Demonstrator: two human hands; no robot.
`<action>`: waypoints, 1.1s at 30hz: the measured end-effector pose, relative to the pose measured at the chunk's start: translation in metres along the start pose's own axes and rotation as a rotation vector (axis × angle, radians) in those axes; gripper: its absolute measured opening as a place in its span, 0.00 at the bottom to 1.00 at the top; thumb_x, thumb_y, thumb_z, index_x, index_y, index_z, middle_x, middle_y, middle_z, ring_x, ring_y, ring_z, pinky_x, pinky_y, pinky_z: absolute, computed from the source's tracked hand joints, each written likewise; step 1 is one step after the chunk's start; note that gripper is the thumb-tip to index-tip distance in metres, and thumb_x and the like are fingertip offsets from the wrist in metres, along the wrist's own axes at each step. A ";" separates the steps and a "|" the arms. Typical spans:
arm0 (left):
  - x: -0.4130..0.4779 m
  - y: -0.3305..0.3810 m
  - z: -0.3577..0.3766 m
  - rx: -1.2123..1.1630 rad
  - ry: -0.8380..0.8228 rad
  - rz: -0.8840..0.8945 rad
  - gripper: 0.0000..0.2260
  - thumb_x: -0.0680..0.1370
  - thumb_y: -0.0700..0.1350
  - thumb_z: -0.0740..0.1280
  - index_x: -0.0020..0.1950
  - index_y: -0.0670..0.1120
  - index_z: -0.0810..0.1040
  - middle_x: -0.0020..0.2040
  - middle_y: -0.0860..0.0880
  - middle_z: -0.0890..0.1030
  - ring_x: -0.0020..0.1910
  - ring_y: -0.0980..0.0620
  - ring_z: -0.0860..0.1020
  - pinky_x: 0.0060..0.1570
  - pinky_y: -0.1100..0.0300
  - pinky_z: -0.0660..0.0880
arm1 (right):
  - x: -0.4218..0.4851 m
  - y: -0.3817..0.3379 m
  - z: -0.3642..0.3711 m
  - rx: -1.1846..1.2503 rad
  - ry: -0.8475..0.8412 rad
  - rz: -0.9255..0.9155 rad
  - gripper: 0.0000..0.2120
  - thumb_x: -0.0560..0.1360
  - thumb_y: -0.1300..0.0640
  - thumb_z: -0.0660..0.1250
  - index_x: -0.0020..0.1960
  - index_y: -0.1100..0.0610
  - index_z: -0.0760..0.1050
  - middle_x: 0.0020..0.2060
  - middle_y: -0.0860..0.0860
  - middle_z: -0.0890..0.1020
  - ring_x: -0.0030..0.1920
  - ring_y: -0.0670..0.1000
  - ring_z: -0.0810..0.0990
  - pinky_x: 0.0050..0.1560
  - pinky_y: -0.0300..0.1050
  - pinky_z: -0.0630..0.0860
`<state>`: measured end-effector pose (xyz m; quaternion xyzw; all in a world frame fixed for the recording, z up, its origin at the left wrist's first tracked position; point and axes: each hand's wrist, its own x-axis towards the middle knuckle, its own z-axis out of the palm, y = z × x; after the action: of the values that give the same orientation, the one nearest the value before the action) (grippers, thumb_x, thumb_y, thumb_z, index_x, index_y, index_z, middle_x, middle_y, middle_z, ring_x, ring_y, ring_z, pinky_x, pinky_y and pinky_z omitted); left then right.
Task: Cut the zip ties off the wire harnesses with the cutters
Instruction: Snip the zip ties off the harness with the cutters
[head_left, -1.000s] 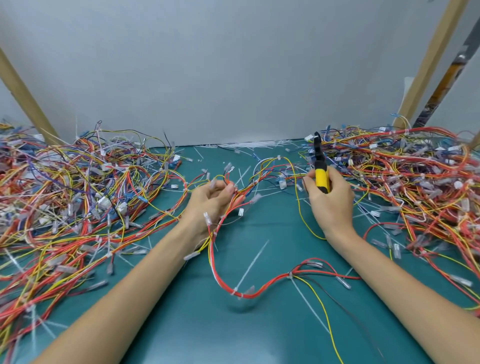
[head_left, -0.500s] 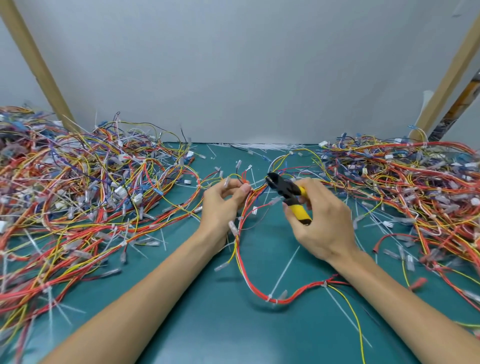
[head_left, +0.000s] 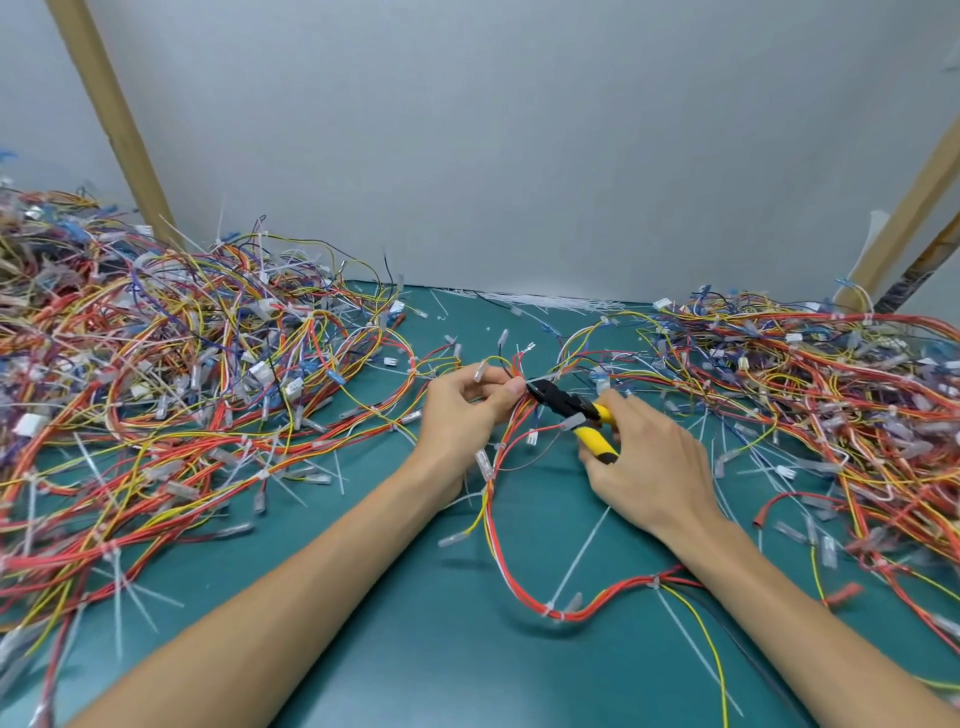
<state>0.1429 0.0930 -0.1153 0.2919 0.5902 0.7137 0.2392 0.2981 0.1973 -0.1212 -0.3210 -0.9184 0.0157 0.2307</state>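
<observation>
- My left hand (head_left: 467, 410) pinches the wire harness (head_left: 492, 519), fingers clamped.
- My right hand (head_left: 649, 467) grips the cutters (head_left: 566, 402), nose at a zip tie (head_left: 540, 378) beside my left hand.
- Next, I judge: squeeze, sparing wires.

Single head-worn view, facing forward and down, close over the table (head_left: 405, 649)

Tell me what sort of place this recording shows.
Probably a wire-harness workbench: a teal work mat heaped on both sides with tangled red, yellow and blue wire harnesses, loose white plastic zip ties strewn along the grey wall, and black, yellow-handled cutters held in the right hand.
</observation>
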 end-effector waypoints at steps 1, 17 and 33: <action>-0.001 0.000 0.000 -0.018 -0.013 -0.005 0.07 0.76 0.35 0.70 0.38 0.43 0.78 0.36 0.42 0.79 0.35 0.53 0.79 0.39 0.65 0.78 | 0.000 0.001 0.000 0.000 -0.004 -0.002 0.14 0.71 0.46 0.68 0.51 0.48 0.67 0.38 0.46 0.72 0.44 0.59 0.77 0.36 0.47 0.66; -0.004 0.001 0.002 -0.007 -0.079 -0.046 0.09 0.76 0.31 0.68 0.38 0.41 0.79 0.31 0.50 0.82 0.34 0.55 0.82 0.38 0.65 0.79 | 0.000 0.003 -0.006 -0.102 -0.046 -0.043 0.11 0.71 0.48 0.65 0.46 0.47 0.63 0.39 0.48 0.78 0.43 0.59 0.79 0.33 0.46 0.64; -0.002 -0.002 0.000 0.031 -0.098 -0.031 0.04 0.78 0.31 0.65 0.48 0.36 0.79 0.41 0.41 0.81 0.38 0.52 0.81 0.48 0.62 0.81 | 0.002 0.005 0.001 -0.135 -0.001 -0.073 0.15 0.70 0.50 0.68 0.54 0.53 0.72 0.36 0.52 0.75 0.42 0.63 0.78 0.34 0.47 0.62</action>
<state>0.1441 0.0918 -0.1173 0.3211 0.5933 0.6853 0.2743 0.2988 0.2027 -0.1219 -0.3021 -0.9286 -0.0546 0.2085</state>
